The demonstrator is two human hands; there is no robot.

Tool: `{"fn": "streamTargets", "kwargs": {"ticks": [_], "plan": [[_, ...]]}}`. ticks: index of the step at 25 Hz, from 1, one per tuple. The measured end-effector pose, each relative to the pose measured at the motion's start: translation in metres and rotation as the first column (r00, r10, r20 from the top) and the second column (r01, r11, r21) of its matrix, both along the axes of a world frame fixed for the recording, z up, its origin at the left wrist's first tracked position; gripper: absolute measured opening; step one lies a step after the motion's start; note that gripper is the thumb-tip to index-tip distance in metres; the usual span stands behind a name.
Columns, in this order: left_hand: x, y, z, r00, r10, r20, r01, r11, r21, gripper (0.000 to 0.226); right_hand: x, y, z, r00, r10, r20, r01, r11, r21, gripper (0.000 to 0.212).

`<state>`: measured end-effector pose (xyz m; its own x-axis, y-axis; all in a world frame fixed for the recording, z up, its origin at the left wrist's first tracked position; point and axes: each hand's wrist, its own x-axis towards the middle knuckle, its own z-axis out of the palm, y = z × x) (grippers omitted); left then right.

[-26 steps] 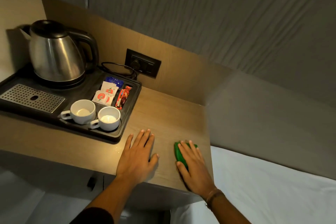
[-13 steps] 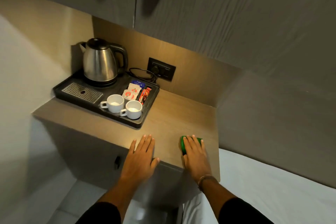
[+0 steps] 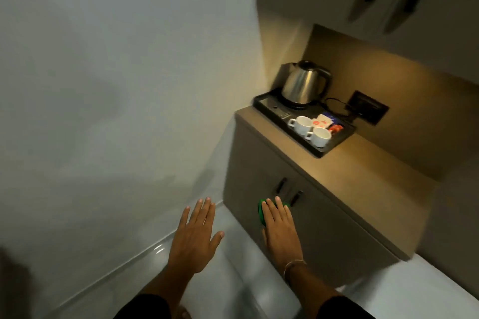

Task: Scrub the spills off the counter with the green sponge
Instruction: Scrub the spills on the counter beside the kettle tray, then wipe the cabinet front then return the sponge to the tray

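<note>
My right hand [image 3: 281, 230] is held out flat, palm down, with the green sponge [image 3: 261, 212] under its fingers; only the sponge's left edge and a corner show. The hand and sponge are in the air in front of the cabinet doors, below and left of the wooden counter [image 3: 363, 176]. My left hand [image 3: 195, 238] is spread flat with fingers apart, holding nothing, over the floor to the left. No spill is visible on the counter from here.
A black tray [image 3: 326, 151] on the counter's far end carries a steel kettle [image 3: 302, 84], two white cups [image 3: 312, 129] and sachets. A wall socket [image 3: 368, 111] sits behind. Cabinet doors with dark handles [image 3: 281, 185] face me; white wall at left, glossy floor below.
Both hands have come off the counter and drawn back; the sponge left the surface with the right hand. The view has pulled away and swung left, so the counter now sits to the right.
</note>
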<state>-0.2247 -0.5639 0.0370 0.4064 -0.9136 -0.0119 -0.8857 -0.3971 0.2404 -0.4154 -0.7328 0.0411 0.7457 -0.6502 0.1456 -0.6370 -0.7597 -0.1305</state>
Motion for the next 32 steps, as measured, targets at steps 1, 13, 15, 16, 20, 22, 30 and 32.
{"fn": "streamTargets", "kwargs": {"ticks": [1,13,15,16,20,22,30,32], "plan": [[0.009,0.028,-0.002,0.998,0.053,0.024,-0.054,0.999,0.003,0.084,0.017,0.023,-0.001,0.999,0.034,0.019,-0.035,0.999,0.033,0.071],[0.125,0.4,-0.022,0.793,0.609,0.022,-0.606,0.785,0.133,0.095,0.248,0.361,-0.039,0.801,0.595,0.067,-0.596,0.781,0.188,0.076],[0.144,0.461,-0.029,0.738,0.674,0.015,-0.667,0.726,0.167,0.091,0.283,0.425,-0.048,0.767,0.641,0.045,-0.633,0.741,0.225,0.076],[0.157,0.489,-0.032,0.708,0.706,0.012,-0.697,0.696,0.171,0.084,0.3,0.455,-0.052,0.745,0.666,0.04,-0.656,0.72,0.225,0.076],[0.209,0.564,-0.044,0.663,0.746,0.065,-0.738,0.637,0.223,0.081,0.365,0.544,-0.061,0.673,0.74,0.006,-0.719,0.652,0.241,0.079],[0.235,0.585,-0.055,0.678,0.731,0.074,-0.725,0.649,0.23,0.081,0.396,0.569,-0.072,0.666,0.746,-0.017,-0.721,0.649,0.242,0.078],[0.279,0.622,-0.107,0.723,0.689,-0.043,-0.68,0.721,0.132,0.081,0.451,0.587,-0.111,0.729,0.677,-0.101,-0.633,0.722,0.279,0.066],[0.279,0.624,-0.112,0.726,0.683,-0.084,-0.676,0.731,0.096,0.082,0.453,0.585,-0.115,0.721,0.679,-0.136,-0.625,0.723,0.296,0.067]]}}
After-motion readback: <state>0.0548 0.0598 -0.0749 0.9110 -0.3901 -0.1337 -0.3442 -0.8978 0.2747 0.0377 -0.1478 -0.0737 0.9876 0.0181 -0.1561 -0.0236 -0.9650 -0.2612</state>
